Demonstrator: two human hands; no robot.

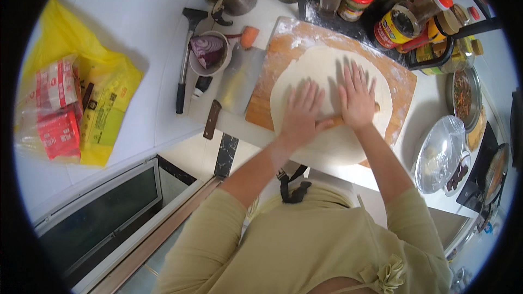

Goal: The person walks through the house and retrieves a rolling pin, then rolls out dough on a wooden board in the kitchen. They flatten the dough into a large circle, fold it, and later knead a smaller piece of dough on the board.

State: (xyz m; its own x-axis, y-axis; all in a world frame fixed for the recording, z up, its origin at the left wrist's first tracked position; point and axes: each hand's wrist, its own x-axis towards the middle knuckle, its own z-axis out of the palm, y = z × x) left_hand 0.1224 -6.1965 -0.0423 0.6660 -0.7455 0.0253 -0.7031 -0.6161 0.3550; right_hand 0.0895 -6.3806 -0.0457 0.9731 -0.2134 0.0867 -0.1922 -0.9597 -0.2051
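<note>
A large round sheet of rolled dough [322,63] lies on a floured wooden board [259,108], its near side reaching past the board's edge. A wooden rolling pin [336,122] rests across the dough, mostly covered by my hands and forearms. My left hand [304,108] is spread flat, palm down, with its thumb along the pin. To its right, my right hand [357,98] lies palm down over the pin, fingers extended forward onto the dough. Neither hand is closed around the pin.
Left of the board lie a cleaver [239,81], a bowl with cut red onion [208,51], a carrot piece [249,36] and a black-handled scraper [187,53]. Seasoning jars [355,0] fill a black rack behind. At right stand a plastic-covered bowl [439,155] and a metal bowl of chopped food [463,94].
</note>
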